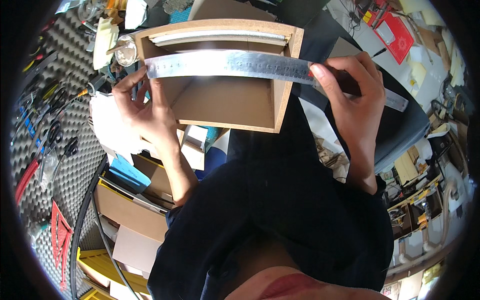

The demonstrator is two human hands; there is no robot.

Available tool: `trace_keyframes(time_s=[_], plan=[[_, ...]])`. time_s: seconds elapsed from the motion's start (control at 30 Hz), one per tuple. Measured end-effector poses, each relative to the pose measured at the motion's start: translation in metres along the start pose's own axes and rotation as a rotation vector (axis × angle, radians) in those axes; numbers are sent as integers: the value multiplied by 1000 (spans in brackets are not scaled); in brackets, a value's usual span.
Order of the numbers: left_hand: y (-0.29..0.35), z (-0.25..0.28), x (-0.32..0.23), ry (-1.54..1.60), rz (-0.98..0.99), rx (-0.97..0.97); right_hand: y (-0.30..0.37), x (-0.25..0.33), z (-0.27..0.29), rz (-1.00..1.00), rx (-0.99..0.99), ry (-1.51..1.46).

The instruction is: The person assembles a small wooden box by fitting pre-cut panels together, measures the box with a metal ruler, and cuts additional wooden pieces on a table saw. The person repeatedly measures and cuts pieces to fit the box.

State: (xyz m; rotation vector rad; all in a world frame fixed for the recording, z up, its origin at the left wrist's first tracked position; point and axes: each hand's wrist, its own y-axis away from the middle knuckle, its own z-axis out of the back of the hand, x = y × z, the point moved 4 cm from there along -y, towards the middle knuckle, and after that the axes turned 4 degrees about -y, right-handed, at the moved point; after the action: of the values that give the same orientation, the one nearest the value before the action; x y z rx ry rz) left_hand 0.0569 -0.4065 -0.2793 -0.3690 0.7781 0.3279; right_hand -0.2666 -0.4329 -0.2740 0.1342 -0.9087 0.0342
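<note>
A shiny metal ruler lies across the open top of a brown wooden box, spanning it from left to right. My left hand is at the ruler's left end, by the box's left wall, with fingertips and thumb closed on that end. At the other side my right hand pinches the ruler between thumb and fingers, just beyond the box's right wall. The ruler's far right end sticks out past this hand. Inside the box, a pale strip runs along the far wall.
Scissors and other tools hang on grey bumpy foam at the left. A red set square hangs lower there. Cardboard sheets and a blue packet stand below my left arm. A red case lies at the far right.
</note>
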Motion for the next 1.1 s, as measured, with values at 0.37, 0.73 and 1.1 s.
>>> trace_keyframes(time_s=[0.37,0.73,1.1], plan=[[-16,-3,-26,-310,29,163,-104,-107,-52,-24,-29,58],[-25,-13,-9,-333,-149,149,-169,-119,-156,517,-20,-206],[25,19,-55,-28,-589,-126,205,-94,5,-97,-578,-746]])
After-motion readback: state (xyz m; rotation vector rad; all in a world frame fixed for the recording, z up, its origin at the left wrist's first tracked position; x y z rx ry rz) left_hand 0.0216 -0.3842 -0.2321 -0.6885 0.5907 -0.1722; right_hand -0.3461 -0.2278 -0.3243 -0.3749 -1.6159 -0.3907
